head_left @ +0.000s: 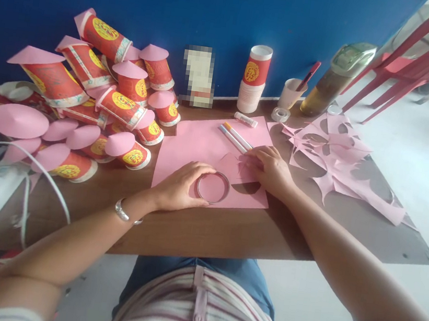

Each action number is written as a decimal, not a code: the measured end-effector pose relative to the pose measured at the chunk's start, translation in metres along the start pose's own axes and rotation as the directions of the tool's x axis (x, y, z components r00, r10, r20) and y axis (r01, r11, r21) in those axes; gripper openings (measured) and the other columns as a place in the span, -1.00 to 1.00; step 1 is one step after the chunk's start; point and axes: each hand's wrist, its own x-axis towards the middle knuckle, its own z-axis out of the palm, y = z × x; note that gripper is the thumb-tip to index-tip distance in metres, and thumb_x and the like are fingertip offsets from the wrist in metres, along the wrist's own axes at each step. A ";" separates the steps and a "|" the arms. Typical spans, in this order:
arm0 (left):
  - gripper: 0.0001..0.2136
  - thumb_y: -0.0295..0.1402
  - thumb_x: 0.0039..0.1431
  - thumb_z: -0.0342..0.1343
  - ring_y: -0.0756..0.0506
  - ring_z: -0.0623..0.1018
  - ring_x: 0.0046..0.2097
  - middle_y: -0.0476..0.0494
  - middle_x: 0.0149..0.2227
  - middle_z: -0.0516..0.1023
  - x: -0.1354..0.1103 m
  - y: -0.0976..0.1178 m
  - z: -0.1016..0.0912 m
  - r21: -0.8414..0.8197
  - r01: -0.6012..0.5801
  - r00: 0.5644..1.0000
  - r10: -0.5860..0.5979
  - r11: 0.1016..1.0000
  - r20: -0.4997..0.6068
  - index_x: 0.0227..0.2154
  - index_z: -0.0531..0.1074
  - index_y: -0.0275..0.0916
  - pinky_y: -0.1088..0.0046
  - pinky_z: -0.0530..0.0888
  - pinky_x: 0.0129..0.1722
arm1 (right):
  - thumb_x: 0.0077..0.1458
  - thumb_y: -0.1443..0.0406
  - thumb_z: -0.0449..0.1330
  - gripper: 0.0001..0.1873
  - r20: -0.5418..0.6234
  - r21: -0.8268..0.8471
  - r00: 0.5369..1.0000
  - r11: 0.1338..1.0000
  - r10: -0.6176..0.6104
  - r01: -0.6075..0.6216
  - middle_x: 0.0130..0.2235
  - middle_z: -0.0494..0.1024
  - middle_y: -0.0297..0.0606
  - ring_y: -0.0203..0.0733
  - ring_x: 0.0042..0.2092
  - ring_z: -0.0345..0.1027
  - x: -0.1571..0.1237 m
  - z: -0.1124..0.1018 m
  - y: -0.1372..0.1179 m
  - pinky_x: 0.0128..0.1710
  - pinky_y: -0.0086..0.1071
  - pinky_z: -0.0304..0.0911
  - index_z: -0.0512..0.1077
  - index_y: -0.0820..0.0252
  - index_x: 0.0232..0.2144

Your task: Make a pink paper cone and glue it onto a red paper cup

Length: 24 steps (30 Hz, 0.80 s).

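My left hand (181,185) rests on a pink paper sheet (196,147) and its fingers press a round ring-shaped object (213,187) against the sheet. My right hand (271,168) lies on the sheet's right side, fingers curled on a cut piece of pink paper (237,166). Two pens (237,137) lie on the sheet just beyond my right hand. A silver bangle (124,213) is on my left wrist.
Several red paper cups with pink cone lids (87,107) are piled at the left. A cup stack (253,79), a glue stick (245,119), a tape roll (280,114), a cup with a tool (292,93) and a bottle (338,79) stand at the back. Pink paper scraps (337,155) lie right. White cables (16,192) lie far left.
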 end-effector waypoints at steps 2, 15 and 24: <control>-0.30 -0.30 0.02 0.46 -0.29 0.47 0.25 -0.28 0.22 0.44 0.000 -0.001 0.000 -0.010 0.004 1.000 -0.004 1.000 -0.001 0.21 0.29 -0.12 0.04 0.48 0.25 | 0.21 0.30 0.22 -0.73 -0.005 0.001 1.000 1.000 -0.007 0.007 -0.02 0.62 -0.14 0.05 0.06 0.40 0.000 0.000 0.000 0.14 -0.09 0.37 0.61 0.09 -0.06; -0.15 -0.10 -0.13 0.52 -0.37 0.45 0.25 -0.35 0.21 0.43 0.002 -0.007 0.003 -0.073 -0.024 1.000 0.023 0.997 -0.009 0.23 0.29 -0.14 -0.06 0.39 0.30 | 0.21 0.32 0.19 -0.75 -0.031 -0.120 0.999 0.992 0.036 -0.039 -0.05 0.62 -0.14 0.05 0.03 0.45 0.015 -0.011 -0.007 0.07 -0.08 0.39 0.58 0.10 -0.09; -0.44 -0.08 0.19 0.32 -0.22 0.51 0.14 -0.30 0.16 0.45 -0.002 -0.015 0.000 -0.476 0.147 0.972 -0.216 0.867 -0.095 0.18 0.36 -0.14 0.11 0.46 0.20 | 0.30 0.30 0.11 -0.71 0.098 -0.407 0.994 0.914 0.057 -0.012 -0.05 0.62 -0.09 0.04 0.03 0.43 0.057 -0.005 -0.033 -0.01 -0.17 0.39 0.64 0.13 -0.12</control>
